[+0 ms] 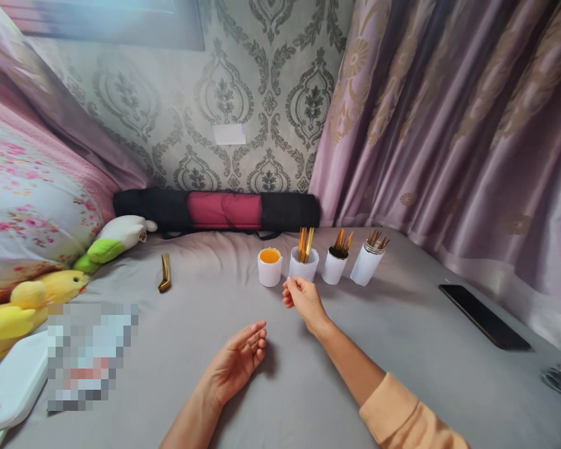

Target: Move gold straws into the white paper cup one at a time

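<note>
My right hand [305, 300] is closed, thumb against its curled fingers, just in front of a white cup [303, 269] of upright golden sticks [305, 243]. Whatever it may pinch is too small or hidden to make out. Nearer to me, my left hand [242, 360] hovers palm inward, fingers loosely bent and apart from the thumb, holding nothing. Left of the stick cup stands a white cup [269, 273] with an orange inside. To its right are a white cup [335, 268] with orange-brown sticks and a tilted-looking white cup [366, 265] with thin brown sticks.
A bent gold-coloured piece [164, 273] lies on the grey sheet [191, 324]. A black phone [484, 316] rests at right. Plush toys [32, 299], a white device [14, 386] and a blurred-out packet [93, 355] are at left. A black-and-red roll [224, 210] lies along the wall.
</note>
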`<state>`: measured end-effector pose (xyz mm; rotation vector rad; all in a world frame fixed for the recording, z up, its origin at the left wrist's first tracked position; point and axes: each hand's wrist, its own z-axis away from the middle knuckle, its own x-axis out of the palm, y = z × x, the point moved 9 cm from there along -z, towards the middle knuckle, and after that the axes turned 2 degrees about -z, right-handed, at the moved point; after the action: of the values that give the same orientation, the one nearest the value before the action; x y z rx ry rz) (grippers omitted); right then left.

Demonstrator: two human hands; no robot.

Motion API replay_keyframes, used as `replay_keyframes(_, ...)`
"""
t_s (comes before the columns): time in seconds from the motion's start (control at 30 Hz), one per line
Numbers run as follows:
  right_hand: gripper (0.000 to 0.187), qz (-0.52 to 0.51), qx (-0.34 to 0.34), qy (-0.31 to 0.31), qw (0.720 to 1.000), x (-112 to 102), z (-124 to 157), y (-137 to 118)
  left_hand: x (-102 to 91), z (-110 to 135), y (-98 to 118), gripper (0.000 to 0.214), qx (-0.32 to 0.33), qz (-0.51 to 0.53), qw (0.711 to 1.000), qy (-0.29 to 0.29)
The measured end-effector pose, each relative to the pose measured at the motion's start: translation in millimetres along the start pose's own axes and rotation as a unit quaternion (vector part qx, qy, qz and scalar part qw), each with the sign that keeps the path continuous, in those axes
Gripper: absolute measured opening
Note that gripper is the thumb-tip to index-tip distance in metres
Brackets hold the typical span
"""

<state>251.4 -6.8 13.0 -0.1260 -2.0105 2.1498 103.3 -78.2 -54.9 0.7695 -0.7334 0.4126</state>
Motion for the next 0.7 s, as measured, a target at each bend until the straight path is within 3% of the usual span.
replay_keyframes(0.33, 0.033, 0.025, 0.009, -0.034, 0.999, 37, 1, 27, 2.0, 1, 1, 0.014, 0.007, 0.021, 1.000, -0.009)
replay_keyframes(0.7, 0.038, 0.079, -0.026, -0.026, 0.996, 37, -2, 52, 3.3, 2, 4, 0.013, 0.022, 0.024, 0.999, -0.018)
